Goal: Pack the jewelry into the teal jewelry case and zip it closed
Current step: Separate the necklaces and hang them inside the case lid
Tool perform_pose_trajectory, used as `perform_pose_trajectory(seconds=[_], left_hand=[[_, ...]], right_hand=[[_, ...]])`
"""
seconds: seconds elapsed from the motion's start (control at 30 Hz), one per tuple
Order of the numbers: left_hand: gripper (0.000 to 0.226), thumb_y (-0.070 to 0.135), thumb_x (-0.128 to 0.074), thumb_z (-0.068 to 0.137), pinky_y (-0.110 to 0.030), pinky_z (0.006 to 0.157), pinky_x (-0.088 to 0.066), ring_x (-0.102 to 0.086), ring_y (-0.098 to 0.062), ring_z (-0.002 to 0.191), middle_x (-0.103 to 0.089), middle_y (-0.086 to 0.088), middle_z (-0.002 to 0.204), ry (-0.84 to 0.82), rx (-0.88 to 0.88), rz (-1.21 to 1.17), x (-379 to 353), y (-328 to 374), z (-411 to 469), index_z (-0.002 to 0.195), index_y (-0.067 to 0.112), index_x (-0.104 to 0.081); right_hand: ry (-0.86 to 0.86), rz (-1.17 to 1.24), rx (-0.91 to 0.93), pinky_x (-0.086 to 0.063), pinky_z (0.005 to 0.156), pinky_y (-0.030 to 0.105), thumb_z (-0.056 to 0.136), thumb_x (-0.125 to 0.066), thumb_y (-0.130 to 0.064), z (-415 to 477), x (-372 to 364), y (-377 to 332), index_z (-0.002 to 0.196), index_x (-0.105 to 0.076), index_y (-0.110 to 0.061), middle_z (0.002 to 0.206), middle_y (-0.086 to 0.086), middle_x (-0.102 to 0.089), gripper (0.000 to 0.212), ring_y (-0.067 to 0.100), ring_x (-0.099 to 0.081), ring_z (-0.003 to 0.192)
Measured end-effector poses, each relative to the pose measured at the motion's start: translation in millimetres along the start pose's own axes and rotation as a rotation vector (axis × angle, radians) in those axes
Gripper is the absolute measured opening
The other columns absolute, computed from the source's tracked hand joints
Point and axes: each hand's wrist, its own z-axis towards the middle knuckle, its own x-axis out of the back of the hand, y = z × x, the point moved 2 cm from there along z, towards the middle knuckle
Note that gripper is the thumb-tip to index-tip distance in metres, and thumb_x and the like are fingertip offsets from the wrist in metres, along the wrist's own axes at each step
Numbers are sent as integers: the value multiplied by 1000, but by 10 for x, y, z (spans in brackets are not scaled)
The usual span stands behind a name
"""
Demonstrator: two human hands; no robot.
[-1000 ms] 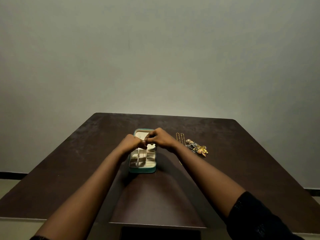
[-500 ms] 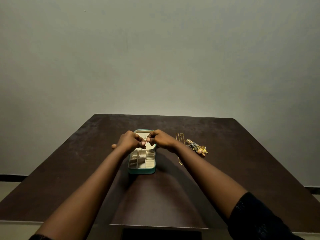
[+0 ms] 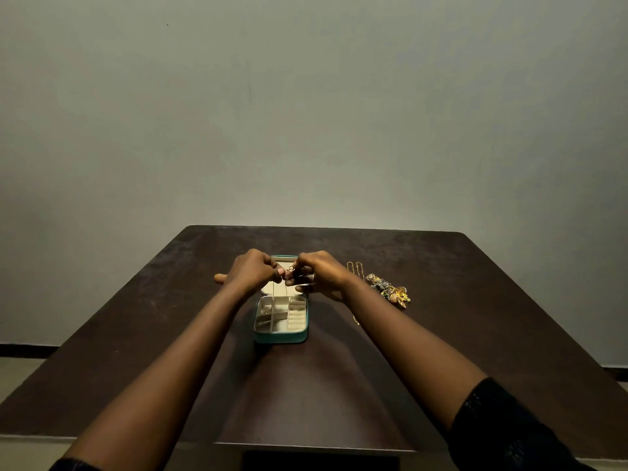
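The teal jewelry case [image 3: 279, 337] lies open in the middle of the dark table, its cream compartments showing. My left hand [image 3: 252, 271] and my right hand [image 3: 317, 271] meet just above its far half, over the lid. Both pinch the ends of a thin gold necklace [image 3: 291, 268], whose fine strands hang down into the case. To the right on the table lie two gold chains [image 3: 354, 271] and a pile of mixed gold and dark jewelry [image 3: 389, 288].
The dark brown table [image 3: 475, 334] stands against a plain grey wall. Its near edge [image 3: 306, 445] runs under my forearms. A small tan object [image 3: 220, 278] pokes out left of my left hand.
Both hands have risen slightly and drawn the necklace up, so more of the open case shows below them. The jewelry at the right has not moved.
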Motion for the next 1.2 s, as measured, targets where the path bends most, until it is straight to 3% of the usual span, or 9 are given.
perform_pose_trajectory(seconds=[0.3, 0.37, 0.47, 0.6, 0.7, 0.77, 0.87, 1.03, 1.2], left_hand=[[17, 16, -55, 87, -34, 83, -46, -59, -22, 88, -69, -9, 89, -26, 49, -150, 48, 21, 15, 90, 9, -70], [14, 18, -57, 80, -38, 88, -49, -62, -23, 87, -70, -7, 85, 5, 40, -209, 74, 29, 5, 76, 16, -70], [17, 15, -56, 86, -32, 79, -46, -58, -19, 78, -69, -7, 91, 24, 8, -261, 97, 78, -26, 72, 20, -65], [16, 14, -56, 88, -26, 71, -37, -60, -31, 95, -69, -13, 100, 43, -9, -231, 126, 121, -32, 89, 8, -71], [21, 20, -60, 88, -23, 58, -36, -52, -16, 65, -68, -12, 84, -36, -24, -139, 134, 150, -46, 95, 4, -73], [21, 23, -65, 86, -23, 56, -36, -50, -14, 63, -63, -7, 72, -79, -35, -94, 141, 175, -57, 91, 5, -74], [20, 24, -65, 87, -26, 71, -43, -59, -15, 87, -67, -4, 90, -47, -60, -117, 152, 180, -30, 94, 7, -74], [19, 22, -55, 93, -23, 54, -33, -42, -10, 58, -56, 1, 68, 31, -83, -328, 201, 217, -45, 91, 8, -68], [21, 15, -49, 95, -21, 54, -35, -41, -13, 55, -48, -3, 61, 51, -36, -593, 264, 247, -72, 78, 9, -60]], right_hand=[[-54, 171, -26, -50, 73, 34, 85, -46, -7, 69, -73, 12, 77, -56, -4, 58, 4, -51, 14, 17, -56, 59], [-108, 197, -22, -55, 76, 36, 81, -50, -2, 81, -87, 15, 83, -56, 0, 61, 4, -49, 7, 14, -52, 57], [-146, 135, -15, -57, 68, 31, 83, -52, 8, 59, -97, -9, 84, -59, -1, 74, 6, -56, 12, 13, -53, 62], [-47, -194, 38, -44, 49, 19, 82, -51, 13, 37, -41, -40, 76, -61, -6, 70, 6, -55, 22, 12, -48, 59], [106, -285, 75, -38, 47, 19, 81, -52, 13, 88, 44, -47, 69, -60, -9, 66, 4, -55, 27, 11, -45, 57], [213, -253, 87, -37, 46, 18, 80, -53, 13, 122, 110, -61, 66, -59, -10, 65, 4, -55, 28, 10, -44, 54], [307, -157, 85, -40, 42, 16, 82, -50, 12, 156, 240, -64, 67, -59, -10, 64, 4, -55, 29, 9, -45, 53], [418, 35, 58, -45, 42, 18, 85, -48, 12, 194, 485, -30, 70, -59, -6, 67, 8, -56, 25, 13, -48, 54], [495, 123, 37, -45, 38, 15, 89, -48, 9, 165, 699, -48, 71, -57, -4, 67, 9, -54, 24, 13, -48, 52]])
